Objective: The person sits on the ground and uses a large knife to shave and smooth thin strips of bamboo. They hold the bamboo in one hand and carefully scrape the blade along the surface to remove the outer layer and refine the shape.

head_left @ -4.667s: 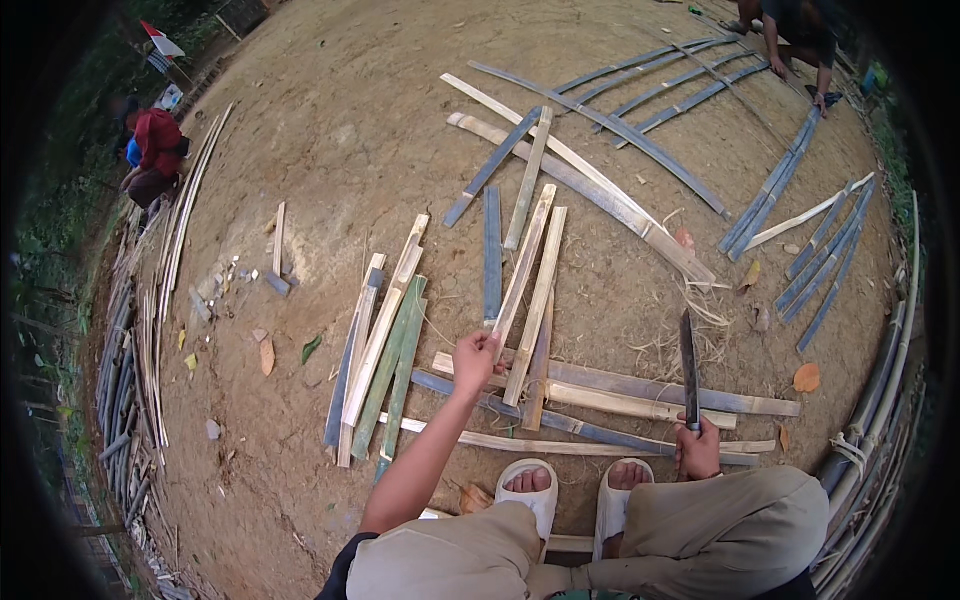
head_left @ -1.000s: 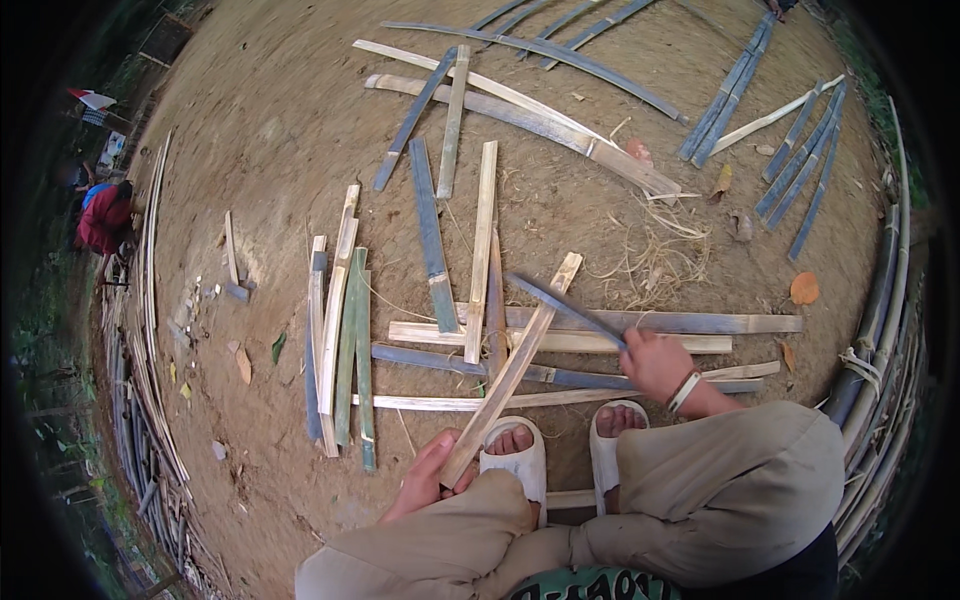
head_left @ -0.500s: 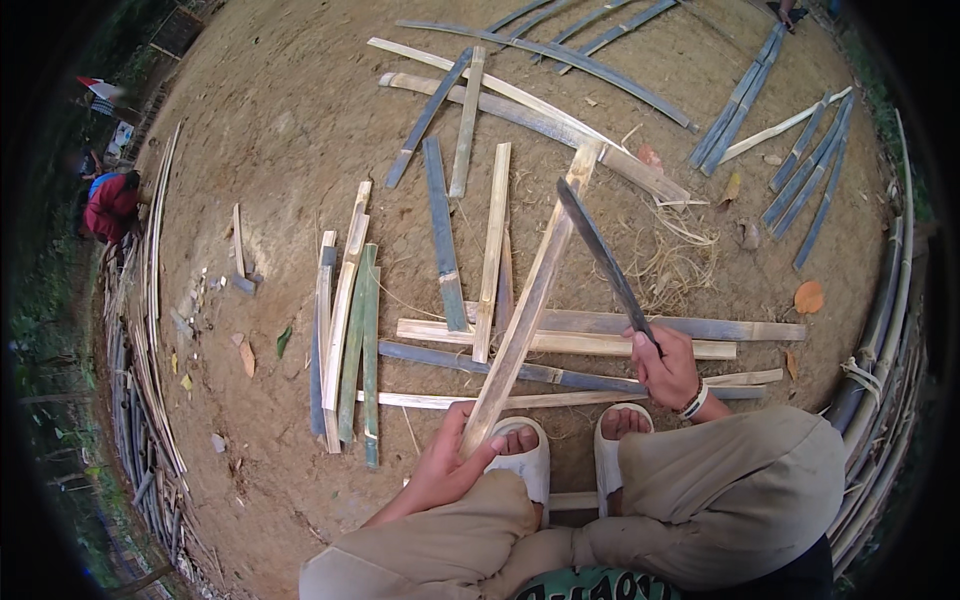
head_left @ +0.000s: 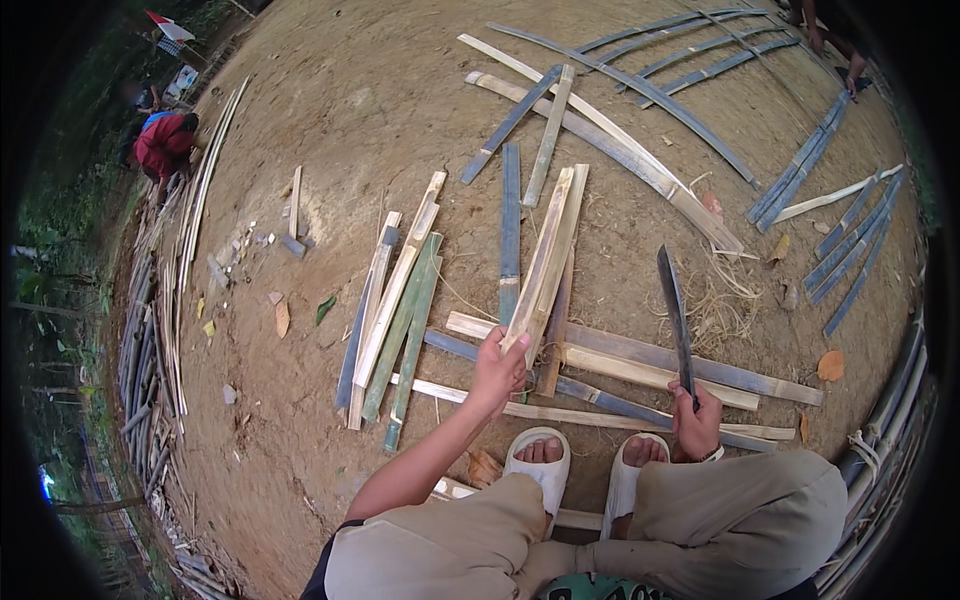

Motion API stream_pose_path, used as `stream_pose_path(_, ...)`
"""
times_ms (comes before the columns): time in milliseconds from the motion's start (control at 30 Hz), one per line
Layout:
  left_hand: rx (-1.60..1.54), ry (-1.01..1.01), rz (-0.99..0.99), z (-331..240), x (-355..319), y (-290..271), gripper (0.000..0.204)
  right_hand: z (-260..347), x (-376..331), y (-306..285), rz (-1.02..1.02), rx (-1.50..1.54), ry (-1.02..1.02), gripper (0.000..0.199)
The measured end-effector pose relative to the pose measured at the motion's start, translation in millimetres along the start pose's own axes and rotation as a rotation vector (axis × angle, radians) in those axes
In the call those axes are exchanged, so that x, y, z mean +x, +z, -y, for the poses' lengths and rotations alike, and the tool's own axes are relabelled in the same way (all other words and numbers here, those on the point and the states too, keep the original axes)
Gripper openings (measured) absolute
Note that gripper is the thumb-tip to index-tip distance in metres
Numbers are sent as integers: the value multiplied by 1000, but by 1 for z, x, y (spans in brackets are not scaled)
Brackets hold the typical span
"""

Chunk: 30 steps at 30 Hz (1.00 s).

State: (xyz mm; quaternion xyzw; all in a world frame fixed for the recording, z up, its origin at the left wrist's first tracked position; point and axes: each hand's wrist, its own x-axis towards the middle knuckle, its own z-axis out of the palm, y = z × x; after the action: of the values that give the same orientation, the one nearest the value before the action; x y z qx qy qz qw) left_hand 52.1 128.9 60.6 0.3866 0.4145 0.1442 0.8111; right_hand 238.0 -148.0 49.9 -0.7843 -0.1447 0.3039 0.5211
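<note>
My left hand (head_left: pixel 497 378) is closed around the lower end of a pale split bamboo strip (head_left: pixel 543 250), which points away from me. Right alongside it is another bamboo strip (head_left: pixel 568 245); I cannot tell whether my fingers touch that one too. In my right hand (head_left: pixel 697 424), by my right knee, is the handle of a machete (head_left: pixel 675 310). Its dark blade stands up and away from me, apart from the bamboo. Below the blade, long strips (head_left: pixel 650 372) lie crosswise on the ground in front of my sandals.
More strips lie to the left, including a green one (head_left: pixel 400 330), and others at the far right (head_left: pixel 800 165). Curly shavings (head_left: pixel 722 310) cover the ground beyond the machete. Bamboo poles (head_left: pixel 885 410) line the right edge. A person in red (head_left: pixel 165 145) bends at far left; another person's hand (head_left: pixel 855 75) shows at top right.
My left hand has moved forward with the strip, bringing it beside another strip. My right hand has drawn back toward my knee, and the machete has moved away from the strip. The view has shifted.
</note>
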Motion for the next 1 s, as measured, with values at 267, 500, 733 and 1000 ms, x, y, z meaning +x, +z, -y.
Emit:
stream_pose_path(267,-332,-318,36,-16,7,0,41,-4,-5,4,119,48,116,22)
stream_pose_path(500,-533,-350,235,-16,7,0,43,-12,-9,9,162,1,135,22)
stream_pose_path(733,-293,-292,176,-37,-16,28,38,-16,-9,11,152,20,139,21)
stream_pose_path(1000,70,-171,176,-76,-56,70,45,-9,-14,11,171,66,231,21)
